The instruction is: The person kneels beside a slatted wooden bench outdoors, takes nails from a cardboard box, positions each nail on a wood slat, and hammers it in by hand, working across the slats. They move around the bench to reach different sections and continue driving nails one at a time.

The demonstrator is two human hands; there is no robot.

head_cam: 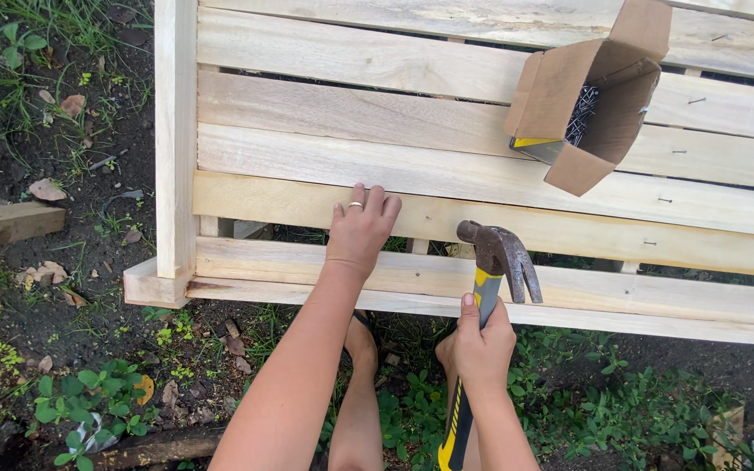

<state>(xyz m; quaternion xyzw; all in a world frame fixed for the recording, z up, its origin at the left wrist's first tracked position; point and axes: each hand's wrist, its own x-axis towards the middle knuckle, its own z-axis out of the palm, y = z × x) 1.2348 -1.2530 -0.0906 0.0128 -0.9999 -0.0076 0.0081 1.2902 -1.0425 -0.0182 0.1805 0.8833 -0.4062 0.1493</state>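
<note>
My left hand lies flat, fingers together, on a pale wooden slat of a slatted wooden frame; a ring is on one finger. A claw hammer with a yellow and black handle is gripped by my right hand. Its rusty head hovers over the slat below, just right of my left hand. An open cardboard box of nails lies on its side on the upper slats, above and right of the hammer.
The frame lies on dark soil with grass and small green plants. A loose piece of timber lies at the left. Nail heads dot the slats at the right. My leg and sandalled foot are under the frame's near edge.
</note>
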